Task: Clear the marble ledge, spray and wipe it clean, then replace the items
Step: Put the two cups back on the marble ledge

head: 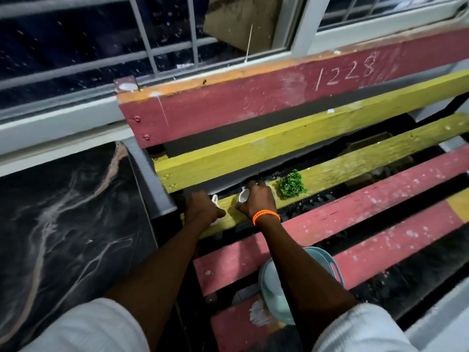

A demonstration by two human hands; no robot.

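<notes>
The dark marble ledge (63,212), veined in pale streaks, runs under the window (101,47) on the left side of the view, its surface bare where it shows. Just beside its right end stands a slatted wooden bench (330,224) painted in red and yellow. Both hands are over the yellow slat (355,161) at the bench's near-left end. The left hand (203,212) is curled round a small white object (215,199), only a sliver of which shows past the knuckles; what it is cannot be told. The right hand (256,201), wearing an orange beaded bracelet (266,216) at the wrist, grips a small white cup-like piece (244,196), its rounded rim peeping out between fingers and thumb. Just to the right of that hand a small green artificial plant (291,184) sits on the same yellow slat. Nearer the person, a pale blue plastic basin (330,260) lies partly hidden beneath the right forearm, resting on the red slats. "1228" is scratched on the bench's red backrest (253,102).
</notes>
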